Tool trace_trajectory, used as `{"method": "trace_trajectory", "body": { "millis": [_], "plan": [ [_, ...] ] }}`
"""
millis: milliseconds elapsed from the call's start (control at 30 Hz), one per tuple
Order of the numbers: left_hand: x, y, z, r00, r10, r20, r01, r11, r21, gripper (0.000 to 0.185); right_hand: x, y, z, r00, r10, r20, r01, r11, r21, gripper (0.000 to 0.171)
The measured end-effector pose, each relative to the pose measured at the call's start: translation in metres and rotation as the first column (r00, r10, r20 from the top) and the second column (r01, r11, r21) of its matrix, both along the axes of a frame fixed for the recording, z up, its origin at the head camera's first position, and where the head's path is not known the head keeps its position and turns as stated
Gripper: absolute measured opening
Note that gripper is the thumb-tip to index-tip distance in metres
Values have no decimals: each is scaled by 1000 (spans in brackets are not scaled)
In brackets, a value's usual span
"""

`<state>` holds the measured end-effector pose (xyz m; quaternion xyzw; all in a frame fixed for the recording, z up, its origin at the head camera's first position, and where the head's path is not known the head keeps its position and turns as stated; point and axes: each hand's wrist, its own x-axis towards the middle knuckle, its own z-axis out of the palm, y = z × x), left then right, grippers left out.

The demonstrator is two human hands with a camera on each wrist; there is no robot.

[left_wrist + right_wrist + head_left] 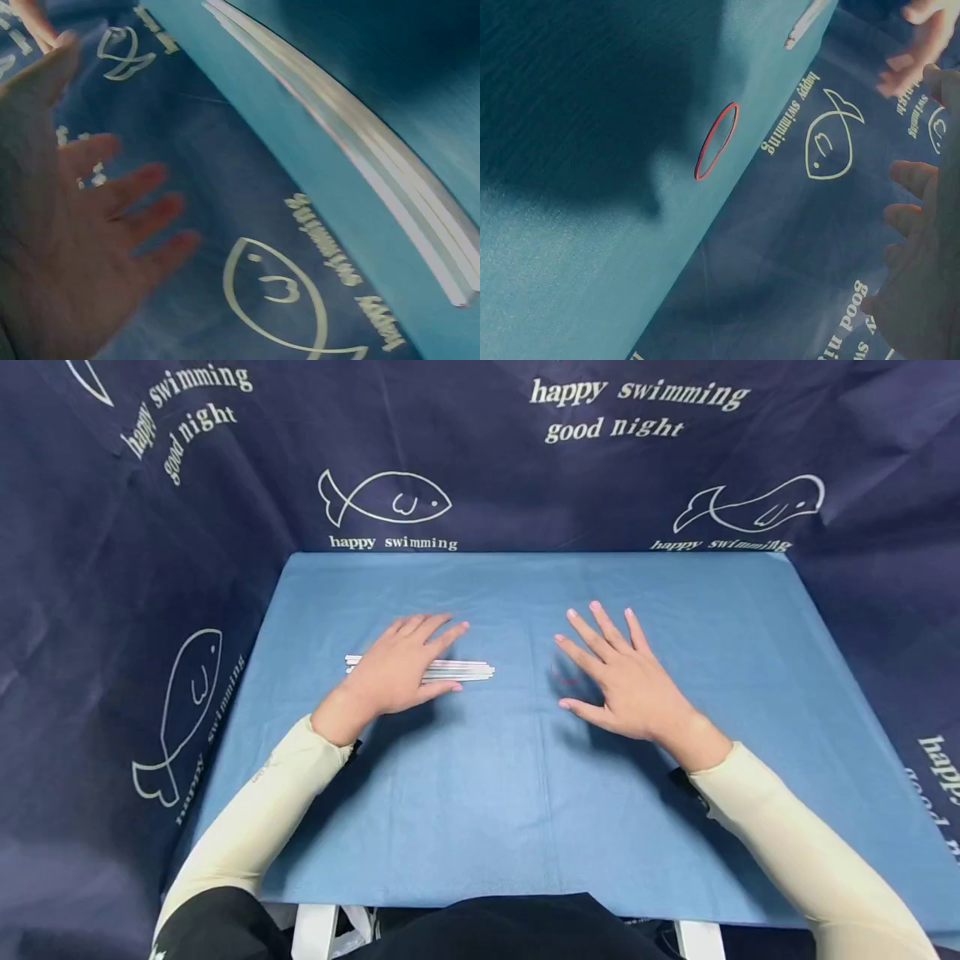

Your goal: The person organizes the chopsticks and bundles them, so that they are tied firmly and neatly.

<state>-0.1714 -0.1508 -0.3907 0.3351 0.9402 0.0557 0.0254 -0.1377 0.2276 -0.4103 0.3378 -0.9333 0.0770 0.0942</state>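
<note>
**Hands over sticks and band**

Left hand (401, 668) flat, fingers straight, over sticks (457, 671) at table (480, 810) 10 o'clock. Thin, white, stiff, light, likely rollable; best pinched mid-bundle. Band (717, 140) thin, red, stretchy, oval, under right hand (630, 681), fingers spread, gripping nothing. Cloth matte blue.

light: even, overhead | shadows: soft under hands | wrist views: dim, motion-blurred | head edges: warped

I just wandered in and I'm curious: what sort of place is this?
Probably a small makeshift recording booth, not a home or workshop. A table under blue cloth is walled in by a dark fish-print curtain, with only a bundle of white sticks and a red rubber band laid out.
</note>
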Motion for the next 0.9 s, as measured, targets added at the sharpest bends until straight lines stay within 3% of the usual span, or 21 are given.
{"method": "trace_trajectory", "body": {
  "millis": [100,167,333,500,633,900],
  "plan": [
    [-10,-15,-7,983,104,149,-93,992,-80,88,1,-1,0,1000,-12,14,12,1000,-6,89],
    [-17,-25,-14,965,160,206,-131,980,-147,87,1,-1,-1,1000,-18,23,18,1000,-12,89],
    [-25,-44,-31,949,209,237,-157,963,-221,68,4,0,-2,997,-35,74,36,999,-8,87],
    [-27,-47,-41,956,198,216,-160,971,-178,52,3,2,-3,984,-95,148,89,995,44,79],
    [-30,-45,-47,971,149,186,-124,982,-141,46,2,3,-5,974,-123,188,109,990,87,72],
    [-34,-47,-56,972,93,217,-72,992,-101,16,3,-3,-6,973,-92,213,86,996,38,65]
  ]
}}
